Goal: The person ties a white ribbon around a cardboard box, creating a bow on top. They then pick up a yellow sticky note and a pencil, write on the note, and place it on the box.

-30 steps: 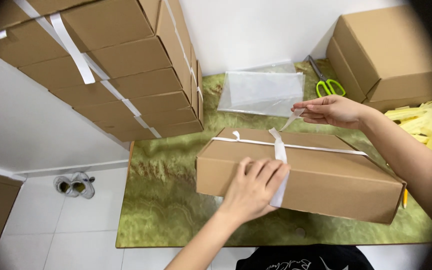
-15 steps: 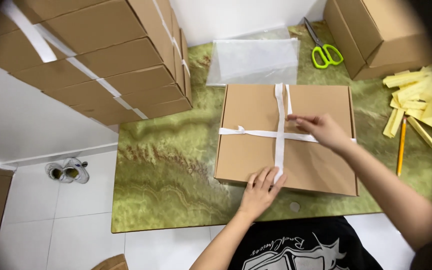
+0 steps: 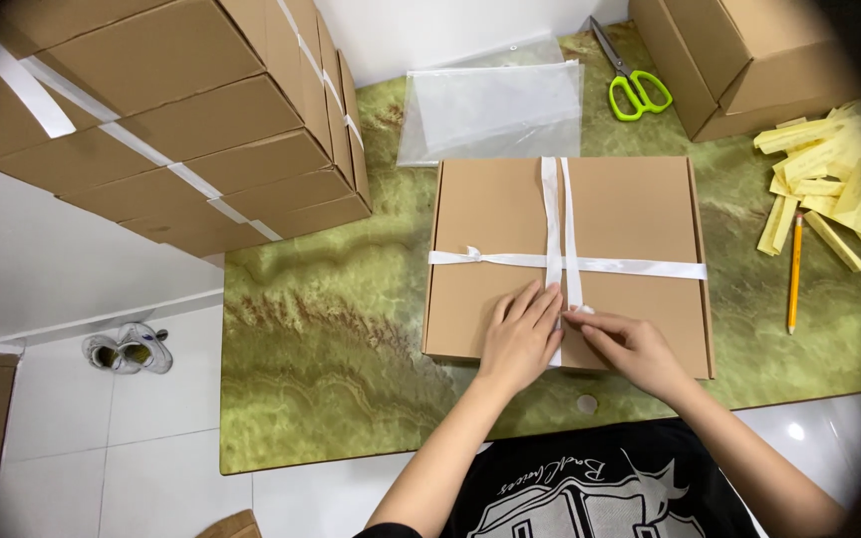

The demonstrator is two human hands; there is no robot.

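Note:
A flat brown cardboard box (image 3: pixel 630 214) lies on the green marbled table (image 3: pixel 331 329), crossed by a white ribbon (image 3: pixel 552 209) running lengthwise and sideways. My left hand (image 3: pixel 520 337) rests flat on the box's near edge, fingers on the ribbon. Just to its right, my right hand (image 3: pixel 630 344) pinches the ribbon's near end between thumb and fingers.
A tall stack of ribbon-tied cardboard boxes (image 3: pixel 171 120) stands at the left. A clear plastic bag (image 3: pixel 495 100) and green-handled scissors (image 3: pixel 635 85) lie behind the box. More boxes (image 3: pixel 739 60), yellow paper strips (image 3: pixel 829 169) and a pencil (image 3: pixel 795 269) are at the right. Shoes (image 3: pixel 130 349) sit on the floor.
My right hand has come from the ribbon crossing at the box's middle down to the near edge, beside my left hand. The view has tilted to look straight down.

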